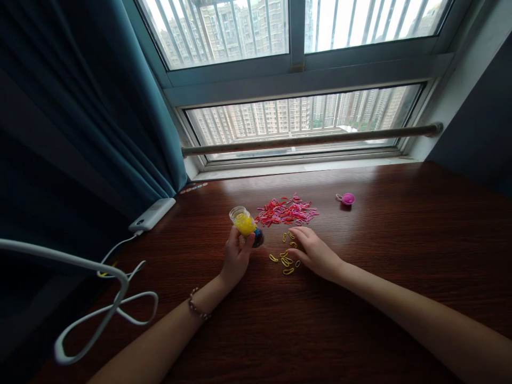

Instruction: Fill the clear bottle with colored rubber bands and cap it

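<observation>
My left hand (237, 256) is closed round a small clear jar (237, 212), tilted with its open mouth up and to the left. Yellow rubber bands (245, 224) fill its upper part, and dark blue and blackish contents show at the lower end. Just right of it, my right hand (316, 253) reaches low over the table, thumb and fingers apart, beside several loose yellow rubber bands (286, 261). Nothing shows between its fingers, though the fingertips partly cover that spot. Beyond both hands lies a pile of red and pink rubber bands (286, 212).
A pink cup-shaped piece with a small loop (348, 199) lies at the back right of the brown wooden table (400, 240). At the left are a white power strip (152, 214) and its looping white cable (120, 282), near a blue curtain (132, 106). A barred window stands behind.
</observation>
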Action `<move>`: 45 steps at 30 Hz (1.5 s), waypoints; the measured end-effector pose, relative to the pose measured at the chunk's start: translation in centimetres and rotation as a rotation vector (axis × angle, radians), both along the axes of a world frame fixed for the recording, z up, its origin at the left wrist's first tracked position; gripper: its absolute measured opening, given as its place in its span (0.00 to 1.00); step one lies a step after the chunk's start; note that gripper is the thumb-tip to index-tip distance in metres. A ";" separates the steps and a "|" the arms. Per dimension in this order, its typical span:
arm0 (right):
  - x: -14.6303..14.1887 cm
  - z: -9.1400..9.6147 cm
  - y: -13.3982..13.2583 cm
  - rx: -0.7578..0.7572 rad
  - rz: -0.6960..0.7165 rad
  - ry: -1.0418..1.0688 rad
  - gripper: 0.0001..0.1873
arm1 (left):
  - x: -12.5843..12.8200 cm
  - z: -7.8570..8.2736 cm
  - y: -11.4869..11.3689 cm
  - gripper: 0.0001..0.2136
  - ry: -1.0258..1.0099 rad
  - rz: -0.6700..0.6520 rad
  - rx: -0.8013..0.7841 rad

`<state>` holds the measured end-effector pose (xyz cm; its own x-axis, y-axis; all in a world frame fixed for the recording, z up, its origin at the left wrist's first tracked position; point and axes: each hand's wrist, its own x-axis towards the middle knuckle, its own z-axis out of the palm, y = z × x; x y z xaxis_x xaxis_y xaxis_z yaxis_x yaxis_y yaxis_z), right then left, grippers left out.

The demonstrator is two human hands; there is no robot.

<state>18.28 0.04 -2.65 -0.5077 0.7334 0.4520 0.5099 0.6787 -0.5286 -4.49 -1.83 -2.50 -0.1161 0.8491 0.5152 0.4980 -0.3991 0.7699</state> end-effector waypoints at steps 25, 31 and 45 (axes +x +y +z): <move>-0.4 1.2 -1.3 0.054 0.345 0.103 0.09 | 0.5 0.7 -0.1 0.16 0.336 -0.029 0.091; -0.2 3.1 -1.0 0.031 0.012 0.528 0.02 | 0.4 0.7 0.0 0.16 0.428 -0.032 0.074; -0.7 3.8 -1.9 0.118 0.058 0.427 0.07 | 1.2 1.1 -0.6 0.17 0.519 -0.139 0.112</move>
<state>17.59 -1.81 1.18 -0.2967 0.6396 0.7091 0.2221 0.7684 -0.6002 -3.24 -2.40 -1.37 0.2869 0.7752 0.5628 0.7377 -0.5536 0.3865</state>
